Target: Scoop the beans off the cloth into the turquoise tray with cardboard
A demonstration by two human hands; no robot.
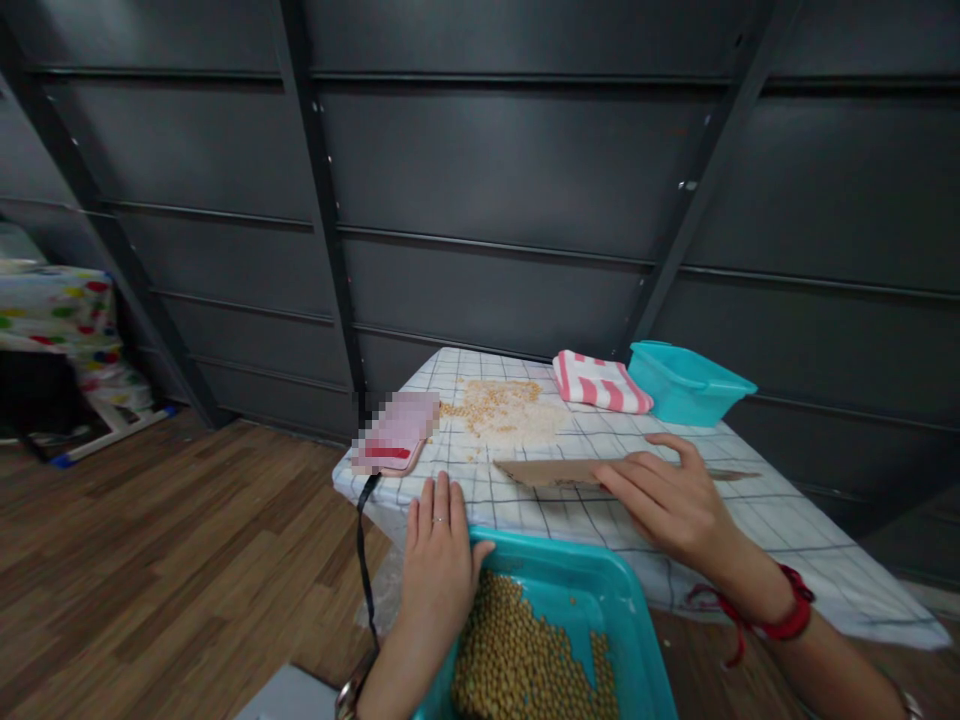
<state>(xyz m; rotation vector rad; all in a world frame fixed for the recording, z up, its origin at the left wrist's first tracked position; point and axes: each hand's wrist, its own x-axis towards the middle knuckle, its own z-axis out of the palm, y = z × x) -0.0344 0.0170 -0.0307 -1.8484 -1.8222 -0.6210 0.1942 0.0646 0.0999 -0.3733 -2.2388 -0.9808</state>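
My left hand [437,555] lies flat, fingers together and stretched out, on the table edge beside the rim of a teal tray [592,590] filled with yellow beans [525,665]. My right hand [664,495] rests on a flat brown cardboard piece [551,471], fingers extended over it, thumb along its near edge. Beyond the cardboard lies a scattered pile of pale grains and beans [502,408] on the checked tablecloth [750,510].
A pink phone-like object [397,432] with a black strap sits at the table's left corner. A red-and-white striped cloth [600,382] and a smaller teal tub [686,383] stand at the far right. Dark metal wall behind; wooden floor left.
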